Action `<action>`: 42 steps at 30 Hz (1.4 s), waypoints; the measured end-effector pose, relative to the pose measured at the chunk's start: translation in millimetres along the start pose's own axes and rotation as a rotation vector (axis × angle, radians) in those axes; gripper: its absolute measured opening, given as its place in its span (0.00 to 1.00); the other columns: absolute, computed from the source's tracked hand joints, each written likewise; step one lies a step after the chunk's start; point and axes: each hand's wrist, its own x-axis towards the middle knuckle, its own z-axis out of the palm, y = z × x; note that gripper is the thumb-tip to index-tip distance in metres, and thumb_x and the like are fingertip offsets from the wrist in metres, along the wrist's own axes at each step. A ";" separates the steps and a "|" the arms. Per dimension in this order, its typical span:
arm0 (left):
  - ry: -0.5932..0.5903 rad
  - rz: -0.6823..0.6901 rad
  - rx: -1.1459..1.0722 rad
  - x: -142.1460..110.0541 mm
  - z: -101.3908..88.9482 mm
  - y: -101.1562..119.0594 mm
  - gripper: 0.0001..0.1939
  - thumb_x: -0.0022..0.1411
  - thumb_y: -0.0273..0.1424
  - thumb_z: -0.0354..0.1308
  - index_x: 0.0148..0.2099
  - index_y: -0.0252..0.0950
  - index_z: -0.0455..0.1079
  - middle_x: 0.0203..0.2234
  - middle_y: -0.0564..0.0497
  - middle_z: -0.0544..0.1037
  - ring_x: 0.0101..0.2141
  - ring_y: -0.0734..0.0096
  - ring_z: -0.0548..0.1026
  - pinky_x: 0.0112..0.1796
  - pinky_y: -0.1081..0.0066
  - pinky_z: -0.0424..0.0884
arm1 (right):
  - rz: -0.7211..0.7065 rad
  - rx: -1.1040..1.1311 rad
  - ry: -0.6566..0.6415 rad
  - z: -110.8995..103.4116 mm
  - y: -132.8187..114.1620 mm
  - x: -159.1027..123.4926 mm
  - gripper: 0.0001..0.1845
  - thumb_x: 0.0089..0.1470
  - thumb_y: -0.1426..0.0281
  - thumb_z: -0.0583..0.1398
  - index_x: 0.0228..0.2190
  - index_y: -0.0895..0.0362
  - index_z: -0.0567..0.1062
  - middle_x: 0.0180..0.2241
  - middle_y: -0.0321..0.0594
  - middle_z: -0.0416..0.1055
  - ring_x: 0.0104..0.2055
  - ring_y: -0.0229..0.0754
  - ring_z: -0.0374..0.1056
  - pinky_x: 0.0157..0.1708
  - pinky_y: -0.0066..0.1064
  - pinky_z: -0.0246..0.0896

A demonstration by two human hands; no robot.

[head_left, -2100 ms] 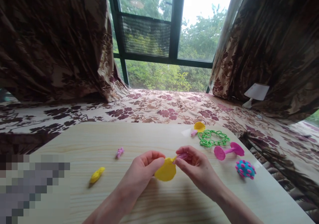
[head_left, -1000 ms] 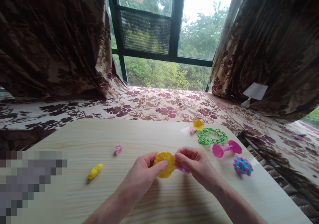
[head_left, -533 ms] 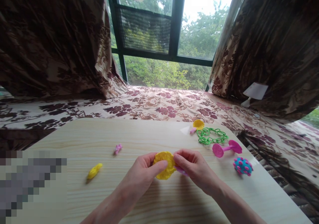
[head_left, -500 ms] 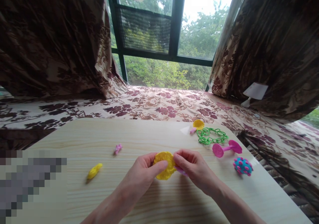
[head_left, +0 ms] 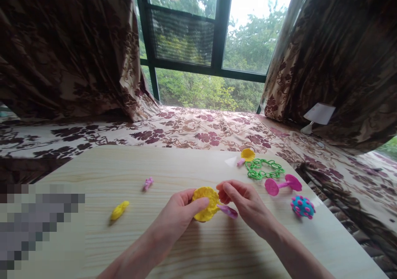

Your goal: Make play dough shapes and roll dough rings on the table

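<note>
My left hand [head_left: 186, 206] grips a round, flat yellow clay disc [head_left: 208, 212] with a bumpy rim, thumb lying across its front. From the disc's lower right sticks a short pink-purple clay piece [head_left: 228, 211]; how it joins the disc is hidden. Beside the right rim is my right hand [head_left: 240, 196], its fingers loosely bent and the thumb near the index finger, with nothing visible in them. Whether a fingertip touches the rim is hard to see. Both hands are raised a little over the pale wooden table [head_left: 161, 246].
Left of my hands lie a twisted yellow clay piece [head_left: 119, 210] and a small pink one [head_left: 148, 183]. To the right are a green clay chain [head_left: 263, 175], a pink dumbbell shape [head_left: 272, 186], a blue ball with pink dots [head_left: 302, 207] and another yellow disc [head_left: 247, 154].
My right hand has loosened its pinch at the disc's right edge and shifted slightly up and right, uncovering more of the pink-purple piece. My left hand keeps its hold.
</note>
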 end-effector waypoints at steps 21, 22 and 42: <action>-0.029 0.011 -0.005 1.3 0.1 -3.7 0.17 0.50 0.36 0.57 0.42 0.33 0.71 0.30 0.47 0.77 0.31 0.69 0.71 0.36 0.70 0.64 | -0.045 0.017 -0.049 -1.3 1.8 0.3 0.13 0.52 0.62 0.56 0.27 0.60 0.73 0.25 0.34 0.67 0.27 0.32 0.60 0.29 0.24 0.56; -0.046 0.016 -0.001 0.5 -0.1 -3.9 0.17 0.51 0.36 0.57 0.42 0.33 0.71 0.30 0.48 0.77 0.31 0.69 0.71 0.36 0.70 0.64 | -0.039 0.020 -0.062 -0.7 2.0 -0.3 0.12 0.51 0.63 0.57 0.28 0.60 0.73 0.25 0.34 0.67 0.27 0.33 0.61 0.28 0.24 0.56; -0.155 0.136 0.031 -1.5 -4.7 -13.0 0.17 0.59 0.32 0.49 0.49 0.35 0.66 0.32 0.50 0.75 0.30 0.72 0.69 0.32 0.73 0.65 | -0.496 -0.484 0.062 7.5 -1.3 -9.8 0.06 0.51 0.74 0.56 0.32 0.57 0.74 0.31 0.39 0.66 0.33 0.36 0.64 0.32 0.28 0.61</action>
